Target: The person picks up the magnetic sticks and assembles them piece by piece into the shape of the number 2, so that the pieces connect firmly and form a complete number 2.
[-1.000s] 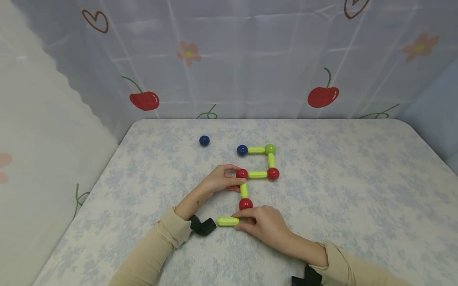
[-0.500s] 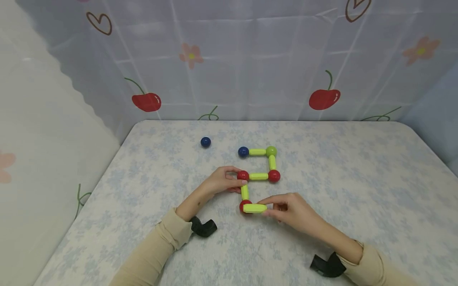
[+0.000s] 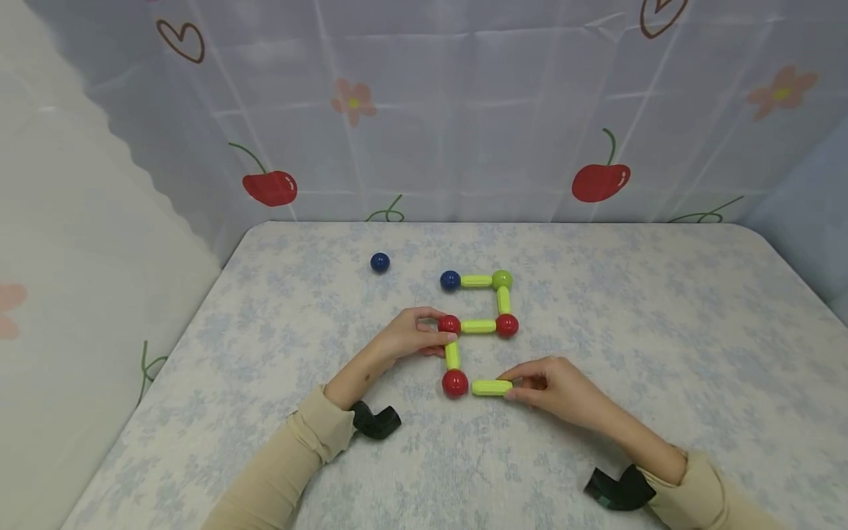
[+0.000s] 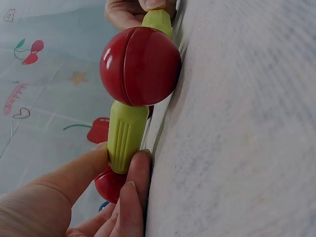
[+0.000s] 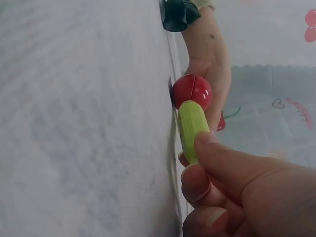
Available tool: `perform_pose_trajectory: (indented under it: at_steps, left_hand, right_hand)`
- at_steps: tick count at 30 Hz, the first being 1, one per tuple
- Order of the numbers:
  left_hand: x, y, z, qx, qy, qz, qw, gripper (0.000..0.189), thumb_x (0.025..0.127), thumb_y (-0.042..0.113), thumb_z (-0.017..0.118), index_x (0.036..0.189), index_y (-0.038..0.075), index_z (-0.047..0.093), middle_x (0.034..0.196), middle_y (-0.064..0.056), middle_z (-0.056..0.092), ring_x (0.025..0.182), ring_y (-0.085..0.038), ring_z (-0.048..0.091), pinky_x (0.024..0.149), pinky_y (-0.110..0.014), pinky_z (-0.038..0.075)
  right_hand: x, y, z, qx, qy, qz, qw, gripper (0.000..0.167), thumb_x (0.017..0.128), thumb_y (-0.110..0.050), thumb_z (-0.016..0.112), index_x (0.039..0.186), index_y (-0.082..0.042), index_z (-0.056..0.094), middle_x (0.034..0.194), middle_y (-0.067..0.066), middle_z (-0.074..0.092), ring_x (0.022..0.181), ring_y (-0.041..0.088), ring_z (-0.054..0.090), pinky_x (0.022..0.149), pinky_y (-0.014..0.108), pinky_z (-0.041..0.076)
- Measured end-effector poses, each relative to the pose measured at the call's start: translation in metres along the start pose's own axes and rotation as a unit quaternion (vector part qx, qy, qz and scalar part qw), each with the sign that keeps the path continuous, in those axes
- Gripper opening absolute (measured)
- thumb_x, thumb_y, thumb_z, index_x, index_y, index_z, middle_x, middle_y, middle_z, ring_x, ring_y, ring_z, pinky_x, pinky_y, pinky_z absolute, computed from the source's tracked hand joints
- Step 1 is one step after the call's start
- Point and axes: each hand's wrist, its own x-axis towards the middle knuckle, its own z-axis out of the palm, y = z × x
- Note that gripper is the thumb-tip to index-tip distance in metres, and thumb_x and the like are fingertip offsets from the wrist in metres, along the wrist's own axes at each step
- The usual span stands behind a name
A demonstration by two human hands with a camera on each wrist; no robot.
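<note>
My right hand (image 3: 566,391) pinches a yellow-green ribbed magnetic rod (image 3: 490,388) by its right end. The rod's free end points at the front red ball (image 3: 455,383), with a narrow gap between them in the head view. My left hand (image 3: 411,335) pinches the yellow-green rod (image 4: 126,136) that runs from this ball back to another red ball (image 3: 449,324), beside the fingers. From there the joined chain turns right along a rod (image 3: 478,327) to a third red ball (image 3: 507,326), then back to a green ball (image 3: 502,280) and left to a blue ball (image 3: 450,280).
A loose blue ball (image 3: 380,263) lies toward the back left of the table (image 3: 662,331). Black wrist mounts (image 3: 376,421) sit on both forearms. A printed curtain (image 3: 437,110) hangs behind the table, and a pale sheet covers the left side.
My right hand has carried its rod from the left of the front red ball, over it, to its right side. The left hand keeps its place on the chain.
</note>
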Motion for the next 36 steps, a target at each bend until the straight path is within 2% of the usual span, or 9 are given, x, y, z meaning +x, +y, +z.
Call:
perform_pose_trajectory:
  at_steps: [14, 20, 26, 32, 34, 36]
  left_hand:
    - [-0.001, -0.001, 0.001, 0.009, 0.000, 0.015, 0.9998, 0.052, 0.086, 0.013, 0.070, 0.130, -0.003, 0.048, 0.085, -0.013, 0.067, 0.069, -0.022, 0.067, 0.069, -0.031, 0.054]
    - [-0.001, -0.001, 0.002, 0.045, 0.014, 0.023, 0.9986, 0.052, 0.086, 0.016, 0.070, 0.131, -0.001, 0.050, 0.075, -0.013, 0.063, 0.058, -0.017, 0.062, 0.060, -0.029, 0.053]
    - [-0.004, 0.002, 0.003, 0.085, 0.022, 0.030, 0.9957, 0.052, 0.086, 0.020, 0.071, 0.131, 0.003, 0.052, 0.069, -0.011, 0.060, 0.056, -0.016, 0.061, 0.058, -0.027, 0.052]
    - [-0.004, 0.002, 0.003, 0.140, 0.016, 0.071, 0.9875, 0.061, 0.088, 0.020, 0.068, 0.141, 0.009, 0.041, 0.067, -0.009, 0.059, 0.053, -0.017, 0.060, 0.055, -0.027, 0.049]
    - [-0.004, 0.002, 0.000, 0.141, 0.017, 0.079, 0.9867, 0.058, 0.089, 0.020, 0.067, 0.141, 0.010, 0.042, 0.069, -0.009, 0.059, 0.054, -0.018, 0.060, 0.055, -0.028, 0.050]
    - [-0.004, 0.003, -0.006, 0.144, 0.031, 0.082, 0.9857, 0.052, 0.089, 0.021, 0.066, 0.136, 0.011, 0.048, 0.072, -0.010, 0.059, 0.056, -0.019, 0.061, 0.056, -0.029, 0.050]
  right_hand:
    - [0.001, -0.001, 0.007, -0.001, 0.024, -0.003, 0.9997, 0.022, 0.085, -0.021, 0.071, 0.102, -0.008, 0.072, 0.064, -0.010, 0.052, 0.052, 0.004, 0.041, 0.045, 0.021, 0.035]
    - [0.001, -0.002, 0.008, 0.005, 0.028, -0.007, 0.9996, 0.020, 0.085, -0.019, 0.070, 0.103, -0.008, 0.071, 0.068, -0.010, 0.056, 0.054, 0.005, 0.043, 0.046, 0.022, 0.038]
    - [0.001, -0.003, 0.011, 0.006, 0.035, -0.010, 0.9993, 0.019, 0.086, -0.019, 0.070, 0.102, -0.010, 0.071, 0.071, -0.010, 0.057, 0.055, 0.006, 0.046, 0.047, 0.023, 0.040]
    - [0.002, -0.003, 0.012, 0.005, 0.042, -0.005, 0.9991, 0.016, 0.086, -0.019, 0.069, 0.101, -0.012, 0.069, 0.074, -0.009, 0.058, 0.054, 0.006, 0.046, 0.047, 0.023, 0.041]
    - [0.002, -0.003, 0.012, 0.006, 0.041, -0.002, 0.9991, 0.016, 0.086, -0.019, 0.069, 0.101, -0.011, 0.069, 0.075, -0.009, 0.058, 0.055, 0.006, 0.046, 0.047, 0.023, 0.041]
    - [0.002, -0.004, 0.013, 0.010, 0.041, 0.001, 0.9991, 0.017, 0.086, -0.018, 0.070, 0.101, -0.011, 0.069, 0.076, -0.008, 0.058, 0.055, 0.006, 0.047, 0.048, 0.023, 0.041]
